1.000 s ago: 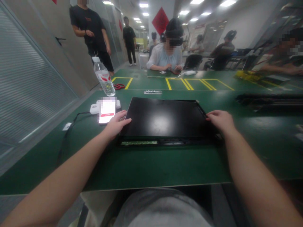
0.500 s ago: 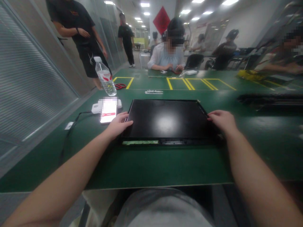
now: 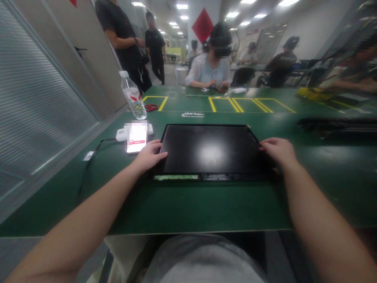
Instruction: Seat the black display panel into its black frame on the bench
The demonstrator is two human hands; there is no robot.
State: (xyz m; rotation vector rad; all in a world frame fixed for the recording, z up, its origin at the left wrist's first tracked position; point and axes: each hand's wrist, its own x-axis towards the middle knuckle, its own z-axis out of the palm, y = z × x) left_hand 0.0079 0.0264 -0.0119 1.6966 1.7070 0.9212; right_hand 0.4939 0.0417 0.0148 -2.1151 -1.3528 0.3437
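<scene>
A black flat display panel (image 3: pixel 188 151) lies face up on the green table in front of me, with a bright reflection in its middle. Along its near edge a green circuit board strip (image 3: pixel 176 177) shows. My left hand (image 3: pixel 150 155) grips the panel's left edge, thumb on top of the border and fingers at the side. At the right edge, my right hand (image 3: pixel 278 150) pinches the frame between thumb and fingers. The undersides of both grips are hidden.
Left of the panel lie a lit phone (image 3: pixel 137 137) and a white power strip (image 3: pixel 120 135) with a black cord. Behind them stand a water bottle (image 3: pixel 134 96) and red-handled scissors (image 3: pixel 152 107). Small white pieces (image 3: pixel 192 114) lie beyond the panel. A person (image 3: pixel 210 72) sits opposite.
Both my hands keep their places on the panel's edges. In the background, the standing people at the left have shifted. The whole view has moved very slightly.
</scene>
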